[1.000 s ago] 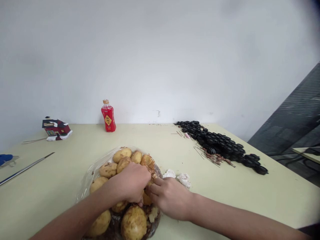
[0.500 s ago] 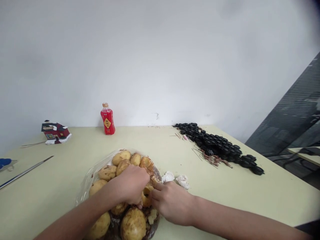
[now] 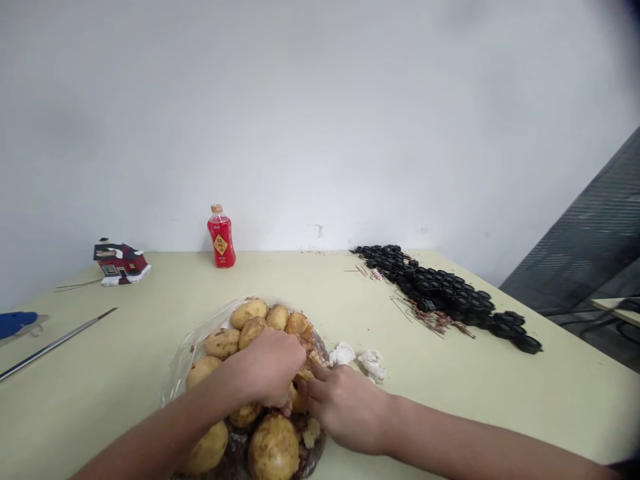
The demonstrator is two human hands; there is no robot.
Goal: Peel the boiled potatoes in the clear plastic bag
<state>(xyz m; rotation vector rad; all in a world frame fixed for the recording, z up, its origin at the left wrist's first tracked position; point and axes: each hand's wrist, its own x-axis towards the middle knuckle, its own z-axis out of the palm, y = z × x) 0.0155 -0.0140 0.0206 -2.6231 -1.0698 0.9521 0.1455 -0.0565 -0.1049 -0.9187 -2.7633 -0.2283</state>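
Observation:
My left hand (image 3: pixel 277 365) is closed, its fingers curled at the left side of a hollowed potato (image 3: pixel 299 398). From the right, my right hand (image 3: pixel 346 407) pinches the same potato. The fingers cover most of it, and its opening is largely hidden. Beneath the hands lies a clear plastic bag (image 3: pixel 175 373), spread out and holding several yellow-brown potatoes (image 3: pixel 274 448). Another broken or hollowed potato (image 3: pixel 299 325) and some pale crumbly scraps (image 3: pixel 311 433) are close to my fingers.
Crumpled white tissues (image 3: pixel 373 363) lie right of the bag. Black plastic pots (image 3: pixel 445 290) are heaped at the back right, beside thin wires. A red bottle (image 3: pixel 221 240), a small model house (image 3: pixel 123 263), a paintbrush (image 3: pixel 60 341) and a blue glue gun (image 3: pixel 17 323) stand or lie leftward.
The view has shifted slightly, so everything sits a little further right. My fingers have closed in over the hollowed potato, and its opening shows less than before.

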